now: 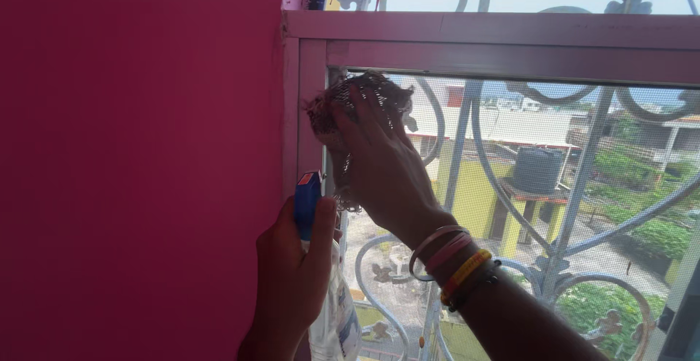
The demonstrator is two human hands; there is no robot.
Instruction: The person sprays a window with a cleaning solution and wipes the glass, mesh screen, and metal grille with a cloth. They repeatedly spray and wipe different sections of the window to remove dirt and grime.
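Note:
My right hand (383,160) presses a crumpled patterned cloth (343,106) against the upper left corner of a window pane (525,208), just beside the pink window frame (312,113). Several bangles ring that wrist. Lower down, my left hand (292,273) grips a clear spray bottle (334,317) with a blue nozzle (307,199); the nozzle sits close to the frame's left upright. My thumb rests against the nozzle's side.
A deep pink wall (138,164) fills the left half. Behind the glass stands a curled grey metal grille (569,222), with buildings, a black water tank (538,170) and trees outside. A horizontal frame bar (496,40) runs above the pane.

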